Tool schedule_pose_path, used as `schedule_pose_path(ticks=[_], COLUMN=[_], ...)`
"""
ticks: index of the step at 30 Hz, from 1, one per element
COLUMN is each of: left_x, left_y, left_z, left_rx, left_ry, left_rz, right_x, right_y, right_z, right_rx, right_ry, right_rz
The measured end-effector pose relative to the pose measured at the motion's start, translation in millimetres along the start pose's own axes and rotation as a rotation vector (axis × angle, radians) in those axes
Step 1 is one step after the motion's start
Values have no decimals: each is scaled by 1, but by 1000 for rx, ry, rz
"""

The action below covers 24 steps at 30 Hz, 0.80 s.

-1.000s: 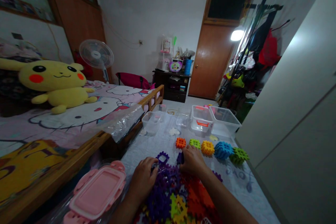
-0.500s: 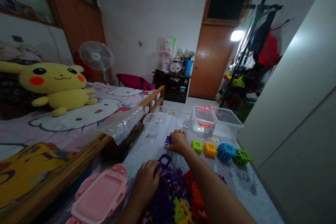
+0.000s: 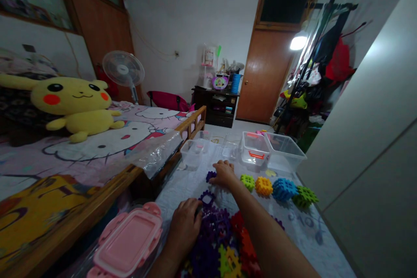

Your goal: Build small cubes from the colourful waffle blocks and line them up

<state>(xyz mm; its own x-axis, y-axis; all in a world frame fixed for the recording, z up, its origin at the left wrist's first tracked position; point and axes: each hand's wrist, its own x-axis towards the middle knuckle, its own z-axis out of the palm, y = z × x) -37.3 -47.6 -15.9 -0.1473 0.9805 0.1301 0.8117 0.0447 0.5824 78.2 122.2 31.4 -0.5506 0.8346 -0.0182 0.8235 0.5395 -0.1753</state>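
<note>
My right hand reaches over the white-covered table, fingers apart, its thumb beside a small purple gear-edged plastic block resting on the cloth. Closer to me, my left hand is closed, with a small dark piece showing between thumb and fingers; its exact shape is hidden. Just right of that hand lies a purple square frame piece. A heap of purple pieces spreads below it, with red pieces and yellow and green pieces alongside, partly covered by my right forearm.
Right of my right arm, a green block, an orange block, a blue stack and a dark green stack form a row. Clear plastic boxes stand behind. A pink lid lies left, beside the wooden bed rail.
My right hand's fingers have loosened and lifted from the purple block, which now sits on the cloth. My left hand stays in place. The view has shifted slightly.
</note>
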Motion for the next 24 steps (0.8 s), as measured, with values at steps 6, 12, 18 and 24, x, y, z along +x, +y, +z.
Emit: schedule_pose_path(ticks=[6,12,18,24], left_x=[1,3,1,1], left_y=[-2,-2,-2,-3], left_z=[0,-2,-3,-3], left_rx=[-44,-73,-92,-169], left_ry=[9,13,12,67], left_rz=[-13,-26,-14,-21], right_x=[-38,-65,-62,-61], right_y=[8,-13,-20,0], right_z=[-13,20,34,12], right_rx=[119,183,278,334], right_ry=[33,-39,-28,-4], right_rz=[-63,-65,24,39])
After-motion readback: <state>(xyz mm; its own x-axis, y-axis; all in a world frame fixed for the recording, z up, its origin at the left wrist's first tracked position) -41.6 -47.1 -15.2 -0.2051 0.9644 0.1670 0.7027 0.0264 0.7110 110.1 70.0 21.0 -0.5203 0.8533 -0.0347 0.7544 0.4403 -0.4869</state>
